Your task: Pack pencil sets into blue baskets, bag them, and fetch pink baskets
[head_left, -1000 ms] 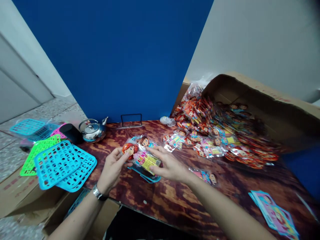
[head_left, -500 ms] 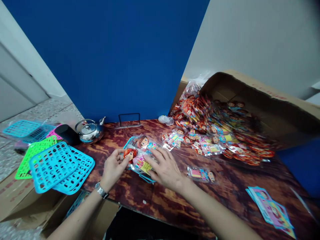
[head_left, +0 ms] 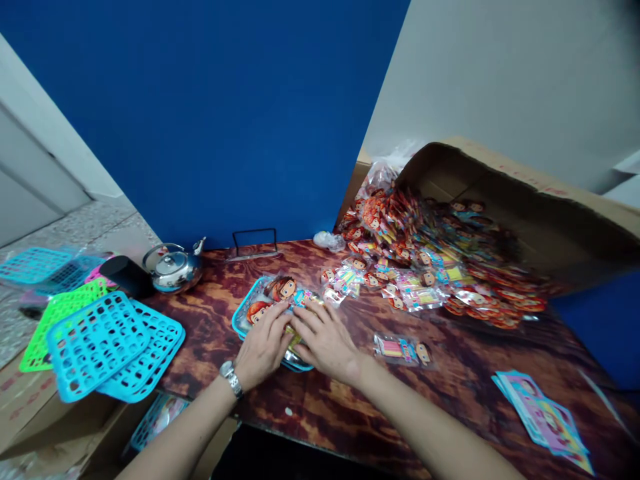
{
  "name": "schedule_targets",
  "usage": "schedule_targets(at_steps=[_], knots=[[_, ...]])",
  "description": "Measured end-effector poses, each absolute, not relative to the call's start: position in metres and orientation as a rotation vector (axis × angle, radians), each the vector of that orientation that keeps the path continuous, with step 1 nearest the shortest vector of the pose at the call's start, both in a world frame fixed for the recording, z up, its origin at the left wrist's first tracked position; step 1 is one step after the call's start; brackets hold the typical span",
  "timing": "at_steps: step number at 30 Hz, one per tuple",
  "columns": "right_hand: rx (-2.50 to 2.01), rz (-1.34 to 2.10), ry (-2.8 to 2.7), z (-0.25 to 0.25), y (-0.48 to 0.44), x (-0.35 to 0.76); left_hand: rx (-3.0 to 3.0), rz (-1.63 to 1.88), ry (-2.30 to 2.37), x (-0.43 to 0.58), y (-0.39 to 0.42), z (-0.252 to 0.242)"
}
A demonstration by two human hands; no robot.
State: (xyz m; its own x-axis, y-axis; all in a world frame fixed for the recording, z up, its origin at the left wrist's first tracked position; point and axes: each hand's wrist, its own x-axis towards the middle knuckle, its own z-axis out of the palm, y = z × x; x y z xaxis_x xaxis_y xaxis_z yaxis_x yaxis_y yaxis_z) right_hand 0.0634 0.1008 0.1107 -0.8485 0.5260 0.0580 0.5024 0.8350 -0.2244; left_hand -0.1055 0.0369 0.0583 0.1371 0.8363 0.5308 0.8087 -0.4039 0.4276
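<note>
A small blue plastic basket (head_left: 237,323) sits before me, filled with clear packets. One packet with a red-haired doll figure (head_left: 256,311) lies at its left, beside a packet with a brown-haired doll figure (head_left: 287,289). My left hand (head_left: 263,345) rests over the lower part of the red-haired packet, fingers stretched out. Flat across the packets from the other side lies my right hand (head_left: 327,343), its fingers spread. The fingertips of both hands nearly meet, and they hide the middle of the packets.
A heap of doll packets (head_left: 395,227) spills from a cardboard box (head_left: 530,193) at right. One loose packet (head_left: 403,350) lies nearer. Printed cards (head_left: 543,420) are at far right. Left stand a steel kettle (head_left: 173,267), a black cylinder (head_left: 127,275) and blue perforated plastic sheets (head_left: 100,340).
My left hand has let go of the red-haired packet's edge and moved right, flattening onto the packets. That packet sits lower in the basket. My right hand stays on the packets.
</note>
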Motion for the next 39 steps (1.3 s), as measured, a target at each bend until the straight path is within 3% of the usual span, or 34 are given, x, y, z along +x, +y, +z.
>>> schedule_targets(at_steps=[8,17,24,39], knots=[[-0.783,0.609,-2.636,0.129,0.131,0.084,2.328,1.114,1.656,-0.107,0.037,0.062],[-0.794,0.819,-2.497,0.092,0.160,0.062,2.571,0.837,1.727,-0.112,0.042,0.065],[-0.727,0.712,-2.569,0.084,0.160,0.050,2.641,0.901,1.945,-0.109,0.044,0.070],[-0.846,0.578,-2.668,0.076,0.151,0.046,2.692,0.444,1.862,-0.119,0.052,0.056]])
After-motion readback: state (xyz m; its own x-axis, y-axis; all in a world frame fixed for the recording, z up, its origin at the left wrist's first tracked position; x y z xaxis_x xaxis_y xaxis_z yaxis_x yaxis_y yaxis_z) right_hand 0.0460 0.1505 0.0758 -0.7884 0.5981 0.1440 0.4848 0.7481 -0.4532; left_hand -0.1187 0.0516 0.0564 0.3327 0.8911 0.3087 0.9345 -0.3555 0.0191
